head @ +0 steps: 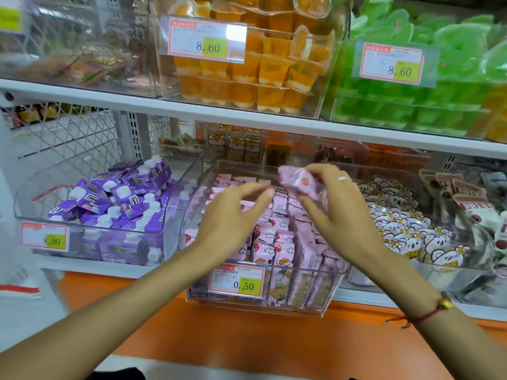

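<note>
Small pink crinkly-wrapped snack packet [297, 181] sits pinched in the right hand [338, 215]: fingertips curled over its top edge, thumb under it, grip narrow, only as wide as the packet. Packet is tilted and blurred, print unreadable; its right end is hidden behind the fingers. A silver ring [342, 178] shows on one finger, and a red string bracelet w/ gold bead [424, 314] on that wrist. Left hand [230, 218] is just beside the packet, to its left and a bit lower, fingers loosely bent and spread, holding nothing; fingertips are near the wrapper, but w/ the blur can't tell if they touch. Right below both hands is a clear plastic bin [241, 163] packed w/ rows of the same pink packets standing on edge; the hands cover the middle rows. On the bin front, below the left wrist, is a yellow-and-white price label reading 0.50 [237, 282]. Left of the left hand is a clear tub of purple cartons w/ white caps [118, 198]. Right of the right hand are white bear-print sachets [406, 231], partly cut off by the forearm. Above the grip, on the upper shelf, are orange jelly cups [260, 69] and green jelly cups [425, 105], tops cropped. Items behind the bin are too dim to ID.
</note>
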`<action>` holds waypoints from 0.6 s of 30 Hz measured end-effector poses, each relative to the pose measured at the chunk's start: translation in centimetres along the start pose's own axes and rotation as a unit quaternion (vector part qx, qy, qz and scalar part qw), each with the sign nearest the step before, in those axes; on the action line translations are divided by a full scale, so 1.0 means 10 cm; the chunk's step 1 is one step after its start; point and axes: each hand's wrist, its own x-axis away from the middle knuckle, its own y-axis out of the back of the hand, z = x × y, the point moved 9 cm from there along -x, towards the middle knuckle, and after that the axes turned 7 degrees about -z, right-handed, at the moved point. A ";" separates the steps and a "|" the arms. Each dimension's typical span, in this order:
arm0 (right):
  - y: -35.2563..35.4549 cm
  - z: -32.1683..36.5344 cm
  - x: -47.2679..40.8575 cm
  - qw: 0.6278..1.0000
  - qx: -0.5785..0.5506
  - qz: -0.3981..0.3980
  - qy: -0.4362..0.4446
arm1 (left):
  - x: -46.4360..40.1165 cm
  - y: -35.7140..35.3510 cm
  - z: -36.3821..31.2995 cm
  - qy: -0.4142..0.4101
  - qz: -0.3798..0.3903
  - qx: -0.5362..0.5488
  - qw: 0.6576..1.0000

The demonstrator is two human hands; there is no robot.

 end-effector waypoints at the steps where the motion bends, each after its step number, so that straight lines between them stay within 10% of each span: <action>1: 0.01 -0.11 -0.02 0.997 -0.062 -0.019 -0.051 | 0.00 -0.05 0.02 -0.025 0.016 -0.076 0.997; 8: -0.28 -0.30 -0.07 0.955 -0.245 -0.004 -0.166 | 0.09 -0.53 0.23 -0.113 0.205 -0.291 0.928; 18: -0.83 -0.27 0.17 0.954 -0.129 0.244 -0.118 | 0.11 -0.35 0.15 -0.117 0.144 -0.244 0.952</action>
